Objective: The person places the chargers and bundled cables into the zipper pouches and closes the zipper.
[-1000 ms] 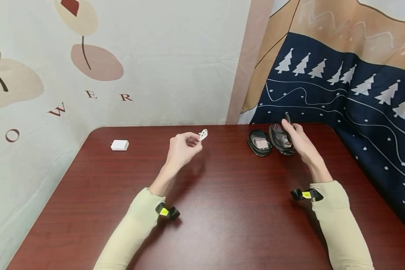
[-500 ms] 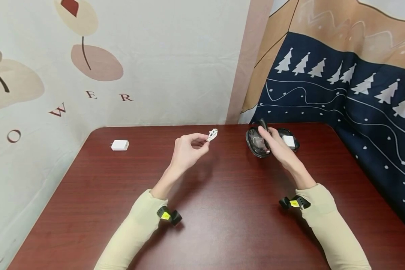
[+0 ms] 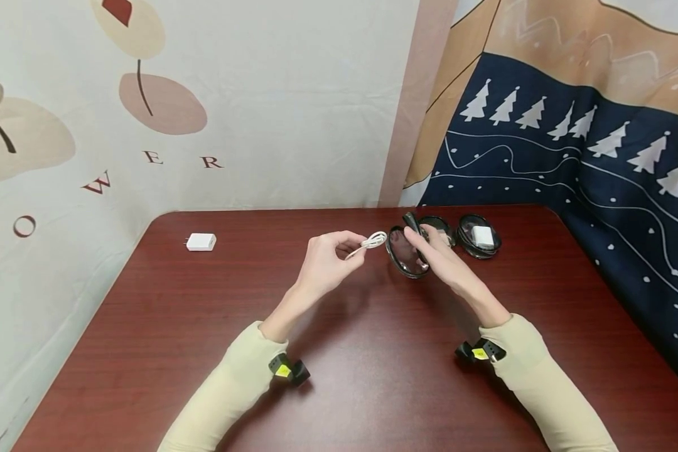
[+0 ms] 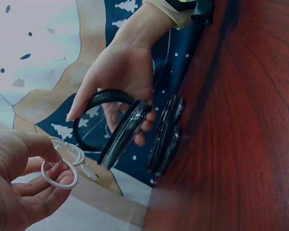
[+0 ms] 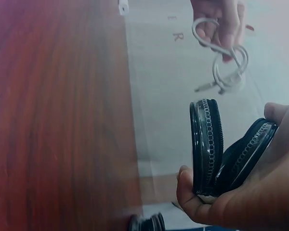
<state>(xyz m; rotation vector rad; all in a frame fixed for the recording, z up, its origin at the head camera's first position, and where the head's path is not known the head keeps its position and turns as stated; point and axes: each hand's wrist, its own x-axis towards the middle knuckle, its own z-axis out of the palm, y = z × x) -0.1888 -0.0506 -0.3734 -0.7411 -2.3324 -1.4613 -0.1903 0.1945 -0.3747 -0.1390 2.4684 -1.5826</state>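
A coiled white charging cable (image 3: 375, 240) is pinched between the thumb and fingers of my left hand (image 3: 330, 265), raised over the middle of the table. Just to its right, my right hand (image 3: 445, 267) grips a small round zip case (image 3: 402, 250) of clear plastic with black trim. The right wrist view shows this case (image 5: 207, 149) unzipped, its two halves spread in a V. In that view the cable (image 5: 231, 67) hangs in loops above the gap. The left wrist view has the cable's plug (image 4: 89, 172) near the case's edge.
At the back right of the red-brown table (image 3: 367, 351) lies a similar round case (image 3: 488, 251) with a white block in it. Another round case (image 3: 436, 223) is partly hidden behind my right hand. A white plug charger (image 3: 201, 242) lies at the back left.
My right hand has brought the case leftward and towards me, off the spot beside the other cases. My left hand has moved right with the cable, so the two are now close together.
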